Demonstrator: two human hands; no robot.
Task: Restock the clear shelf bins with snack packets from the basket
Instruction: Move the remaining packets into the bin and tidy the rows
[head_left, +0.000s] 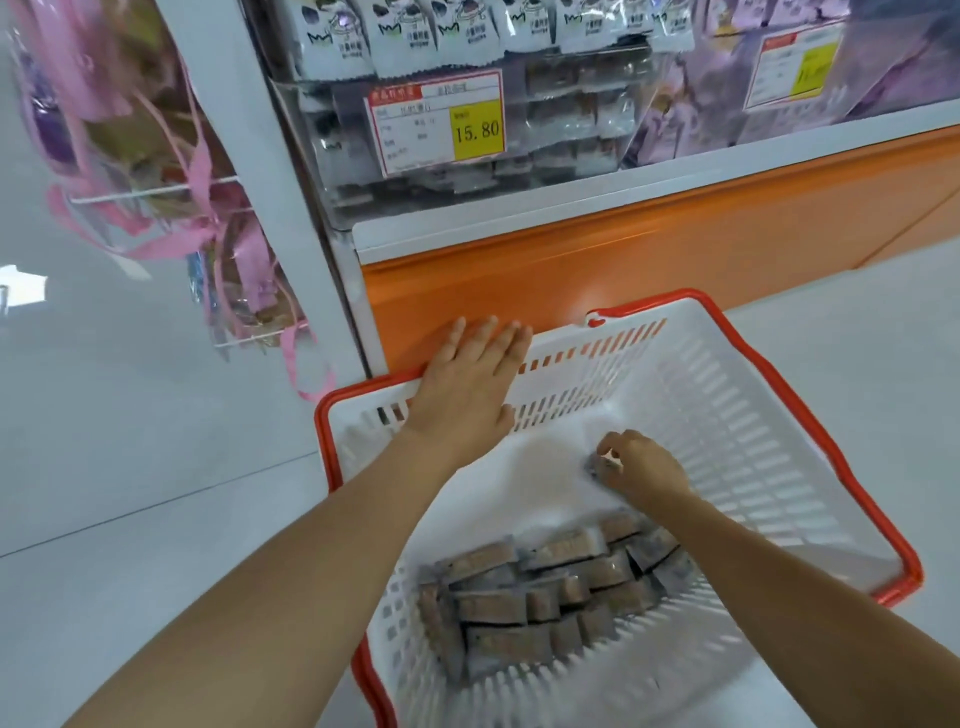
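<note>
A white basket (727, 395) with a red rim sits on the pale floor, right up against the orange bottom of the shelf (623, 249). The snack packets (545, 587) lie in a jumbled heap at the near end of the basket, brown and grey. The right grip (644, 467), a bare hand, is down inside the basket, a little past the heap, over the white bottom. Its fingers are curled in and they pinch one small packet (603, 463), grey and shiny, between thumb and fingertips. That packet is apart from the heap, and it is too blurry to read. The left grip (470, 374) is not holding anything. It is flat and loose, with straight fingers side by side. It rests on the far rim of the basket, and its fingertips reach over toward the orange part. Up above, the clear shelf bin (561, 140) is full of white and dark packets. It has a price tag (441, 124) with a yellow patch that says 15.80. Bags with pink ribbons (171, 156) hang on the left.
</note>
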